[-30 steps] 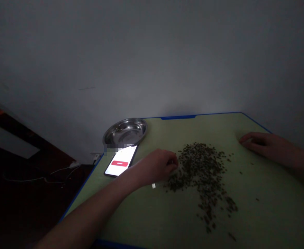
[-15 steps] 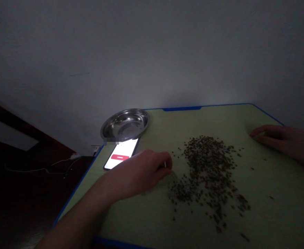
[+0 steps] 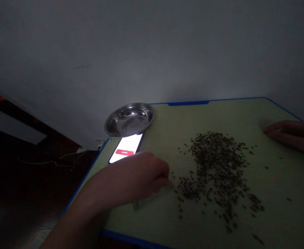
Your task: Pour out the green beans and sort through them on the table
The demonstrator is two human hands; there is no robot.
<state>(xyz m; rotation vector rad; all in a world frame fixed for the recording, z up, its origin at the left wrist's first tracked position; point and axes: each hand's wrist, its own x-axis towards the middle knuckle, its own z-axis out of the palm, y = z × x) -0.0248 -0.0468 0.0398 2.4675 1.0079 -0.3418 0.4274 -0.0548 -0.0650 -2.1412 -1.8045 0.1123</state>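
My left hand (image 3: 152, 174) is closed, fingers curled together, just left of a heap of small dark seed-like pieces (image 3: 216, 155). Beneath its fingers shows a clear, see-through object (image 3: 152, 199) with ridged edges, faint in the dim light; its kind cannot be made out. The hand appears to grip it, and its far end points toward the smaller clump of pieces. My right hand (image 3: 293, 133) lies on the table's right side with its fingers stretched out, apart from the heap and holding nothing visible.
A shiny metal bowl (image 3: 129, 119) stands at the back left, partly over a lit phone (image 3: 126, 148). The greenish table (image 3: 172, 124) has a blue edge and meets a grey wall (image 3: 152, 52). Cables (image 3: 63, 159) hang by a socket on the left.
The view has shifted, so table and heap sit farther right. My left hand has drawn slightly left, away from the heap, and more of the clear object shows beneath it. The right hand stays put.
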